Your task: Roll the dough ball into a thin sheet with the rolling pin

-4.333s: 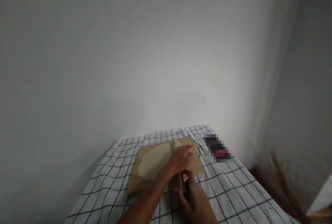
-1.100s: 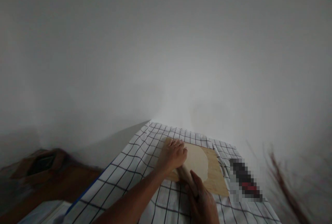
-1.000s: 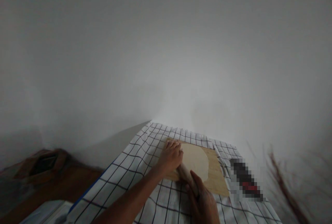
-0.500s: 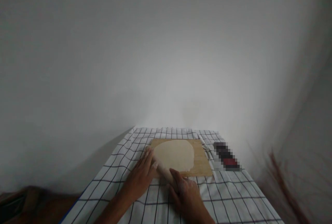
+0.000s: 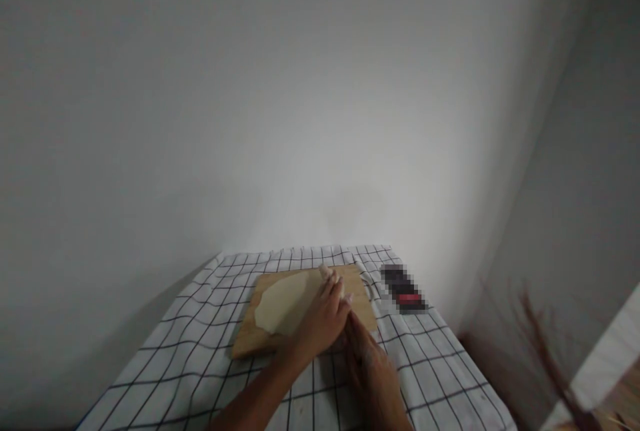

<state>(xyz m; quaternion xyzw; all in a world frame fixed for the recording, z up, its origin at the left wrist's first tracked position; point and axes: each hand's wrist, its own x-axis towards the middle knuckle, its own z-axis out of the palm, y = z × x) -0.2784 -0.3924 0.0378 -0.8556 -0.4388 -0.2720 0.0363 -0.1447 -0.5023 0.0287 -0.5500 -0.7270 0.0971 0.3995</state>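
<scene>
A flat, pale sheet of dough [image 5: 283, 304] lies spread on a wooden board [image 5: 245, 346]. Across the dough's right side is a rolling pin [image 5: 324, 271]; only its far tip shows clearly, the rest being covered by my hands. My left hand [image 5: 325, 314] presses over the pin, fingers closed along its upper part. Lower and to the right, my right hand [image 5: 371, 361] is wrapped round the near end, which it mostly hides. The two hands are close together, and white flour shows on the skin.
A white cloth with dark grid lines [image 5: 185, 351] covers the table. On the right lies a dark, pixelated item with a red patch [image 5: 409, 299]. A pale wall [image 5: 320, 118] rises behind the table; thin brown branches [image 5: 543, 344] stand off its right side.
The rolling pin and both hands have moved from the dough's left edge to its right side. The board has turned somewhat, and the view has swung slightly right.
</scene>
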